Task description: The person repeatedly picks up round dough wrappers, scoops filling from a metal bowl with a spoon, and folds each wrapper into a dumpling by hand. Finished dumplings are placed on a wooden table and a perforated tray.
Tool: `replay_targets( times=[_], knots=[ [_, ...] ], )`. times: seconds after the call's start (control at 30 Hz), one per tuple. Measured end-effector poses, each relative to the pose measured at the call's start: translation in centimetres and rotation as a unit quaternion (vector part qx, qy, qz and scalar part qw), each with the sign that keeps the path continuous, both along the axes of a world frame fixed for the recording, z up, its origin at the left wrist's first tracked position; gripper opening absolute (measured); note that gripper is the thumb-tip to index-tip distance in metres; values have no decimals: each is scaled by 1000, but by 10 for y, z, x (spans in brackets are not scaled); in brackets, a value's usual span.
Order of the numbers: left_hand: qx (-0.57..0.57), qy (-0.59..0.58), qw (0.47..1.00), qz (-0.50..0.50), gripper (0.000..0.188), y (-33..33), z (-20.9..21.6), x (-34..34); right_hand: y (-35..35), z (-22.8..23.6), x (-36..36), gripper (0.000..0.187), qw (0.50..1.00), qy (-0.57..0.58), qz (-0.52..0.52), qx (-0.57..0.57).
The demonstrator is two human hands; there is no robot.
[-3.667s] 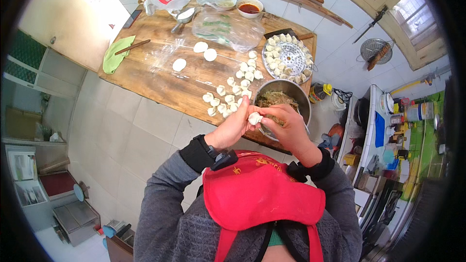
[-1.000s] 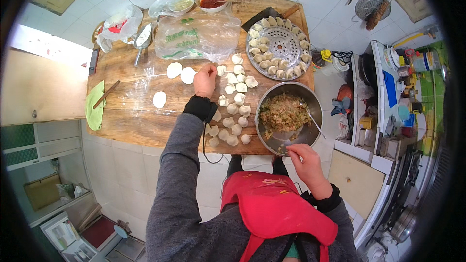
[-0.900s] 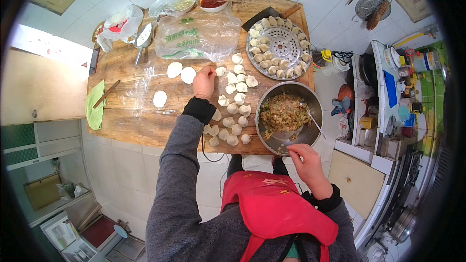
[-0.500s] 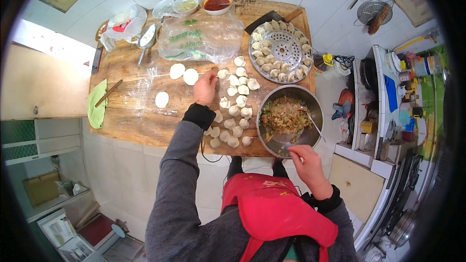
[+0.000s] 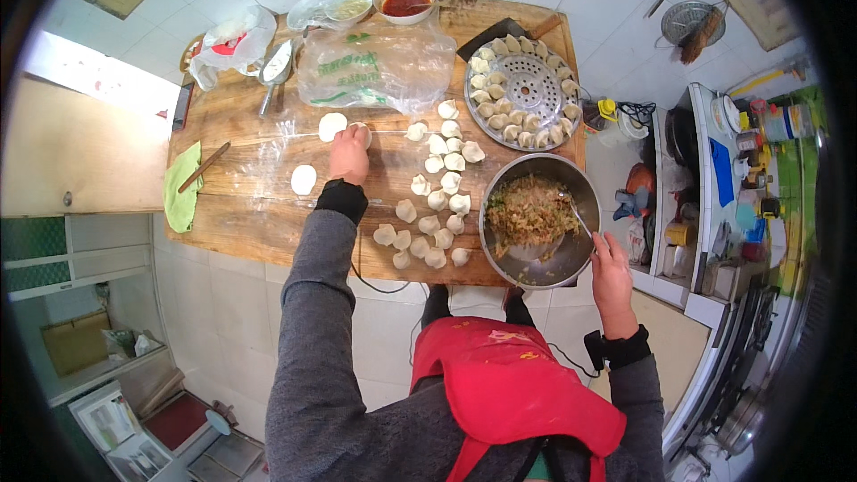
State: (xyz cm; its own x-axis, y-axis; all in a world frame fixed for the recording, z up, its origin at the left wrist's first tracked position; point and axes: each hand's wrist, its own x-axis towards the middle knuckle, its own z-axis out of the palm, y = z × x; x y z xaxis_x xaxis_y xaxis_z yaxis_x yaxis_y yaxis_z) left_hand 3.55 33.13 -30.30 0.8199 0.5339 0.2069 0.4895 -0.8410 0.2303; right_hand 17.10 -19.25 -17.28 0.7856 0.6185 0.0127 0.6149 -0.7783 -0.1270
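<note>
My left hand (image 5: 349,159) is over a round dumpling wrapper (image 5: 361,129) on the wooden table, fingers closed at its edge and hiding most of it. Two more wrappers lie close by, one (image 5: 332,127) beside my fingers and another (image 5: 303,179) nearer me. At the right, my right hand (image 5: 612,277) is closed at the handle end of a metal spoon (image 5: 582,221). The spoon leans in a steel bowl (image 5: 544,273) of chopped filling (image 5: 528,212). Several folded dumplings (image 5: 436,200) lie between my left hand and the bowl.
A round perforated steamer tray (image 5: 532,85) with several dumplings sits at the far right, beside a cleaver (image 5: 486,38). Behind are a plastic bag (image 5: 375,71), a bowl of red sauce (image 5: 404,2) and a flour scoop (image 5: 277,65). A rolling pin (image 5: 203,169) rests by a green cloth (image 5: 182,189).
My left hand has moved left from beside a dumpling onto a wrapper. My right hand has moved right and up, from the bowl's near rim to the spoon handle.
</note>
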Motion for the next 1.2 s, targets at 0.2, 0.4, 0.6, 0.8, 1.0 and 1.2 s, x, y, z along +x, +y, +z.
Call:
replay_targets(
  times=[0.2,0.4,0.6,0.8,1.0,1.2],
  knots=[
    [-12,54,998,6,30,14,14,12,2,-6,2,36,1000,29,-1,3],
    [-80,129,985,76,35,27,19,25,20,-1,15,24,999,10,7,-46],
    [-143,199,963,108,37,47,16,18,0,24,8,22,997,37,-15,71],
    [-144,156,968,134,23,46,9,6,-18,51,-19,28,990,98,6,101],
    [-122,50,986,105,18,17,25,-20,-18,55,-19,28,989,86,91,77],
    [-336,-145,925,100,12,-43,74,-58,-3,48,-24,29,972,105,144,152]
  ],
)
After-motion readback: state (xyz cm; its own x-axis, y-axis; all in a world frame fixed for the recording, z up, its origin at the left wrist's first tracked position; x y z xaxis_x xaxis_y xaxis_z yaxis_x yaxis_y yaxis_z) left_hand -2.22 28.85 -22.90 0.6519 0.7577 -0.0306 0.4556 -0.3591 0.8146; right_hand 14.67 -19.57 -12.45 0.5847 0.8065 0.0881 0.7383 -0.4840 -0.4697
